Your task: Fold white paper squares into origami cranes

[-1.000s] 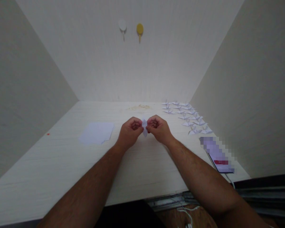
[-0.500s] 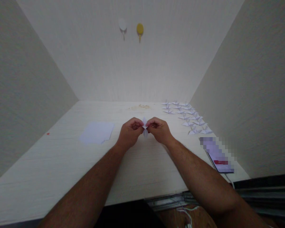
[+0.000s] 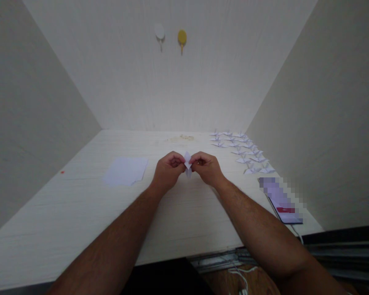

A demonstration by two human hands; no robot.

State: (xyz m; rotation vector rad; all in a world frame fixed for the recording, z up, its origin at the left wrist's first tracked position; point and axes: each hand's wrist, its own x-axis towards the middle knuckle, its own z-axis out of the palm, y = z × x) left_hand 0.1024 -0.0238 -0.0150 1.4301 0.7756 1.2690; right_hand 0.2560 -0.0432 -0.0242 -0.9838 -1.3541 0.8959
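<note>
A small folded piece of white paper point(image 3: 187, 160) is held up between both hands over the middle of the table. My left hand point(image 3: 169, 169) pinches its left side between thumb and fingers. On the opposite side, my right hand point(image 3: 206, 167) pinches it in the same way. The paper has a narrow diamond shape with pointed ends at top and bottom; its side edges are hidden behind the fingertips. Several folded white paper cranes point(image 3: 241, 159) stand in rows on the right of the table. Left of my hands lies a stack of white paper sheets point(image 3: 124, 171).
A phone point(image 3: 279, 200) with a cable lies at the table's right edge, partly blurred out. Light crumbs point(image 3: 187, 137) are scattered near the back wall. White point(image 3: 160, 32) and yellow point(image 3: 182, 37) hooks are on that wall. Side walls bound the white table point(image 3: 80, 213).
The fingertips have drawn slightly apart, and more of the folded paper's middle shows between them. Both hands keep their pinch, and the other things stay in place.
</note>
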